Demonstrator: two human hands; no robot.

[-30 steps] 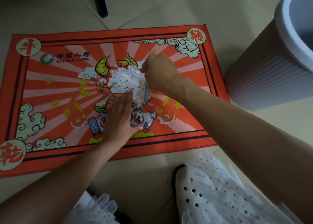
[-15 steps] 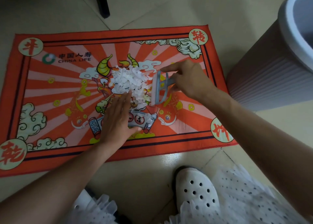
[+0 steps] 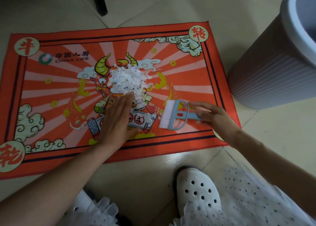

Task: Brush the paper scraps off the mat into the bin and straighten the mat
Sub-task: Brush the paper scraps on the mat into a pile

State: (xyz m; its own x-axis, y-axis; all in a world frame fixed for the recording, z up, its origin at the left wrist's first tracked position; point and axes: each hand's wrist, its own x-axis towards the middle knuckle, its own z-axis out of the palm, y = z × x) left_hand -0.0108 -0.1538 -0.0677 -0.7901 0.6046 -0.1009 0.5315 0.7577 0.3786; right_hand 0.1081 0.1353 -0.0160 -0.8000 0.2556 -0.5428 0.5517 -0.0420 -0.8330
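A red printed mat (image 3: 51, 92) lies on the tiled floor, its left end nearer me than its right. White paper scraps (image 3: 128, 80) are heaped in one pile at the mat's middle. My left hand (image 3: 118, 121) lies flat and open on the mat, its fingertips touching the near edge of the pile. My right hand (image 3: 212, 114) grips the handle of a small blue brush (image 3: 174, 114) with white bristles. The brush rests low over the mat, right of the pile and apart from it. The bin (image 3: 277, 68), ribbed with a white rim, stands right of the mat.
A dark furniture leg (image 3: 99, 1) stands on the floor behind the mat. My white perforated shoe (image 3: 196, 193) and white skirt fabric (image 3: 256, 200) are at the bottom, in front of the mat's near edge.
My right hand has drawn the brush away from the pile, rightward and toward me, down near the mat's right end. My left hand has stayed at the pile's near edge.
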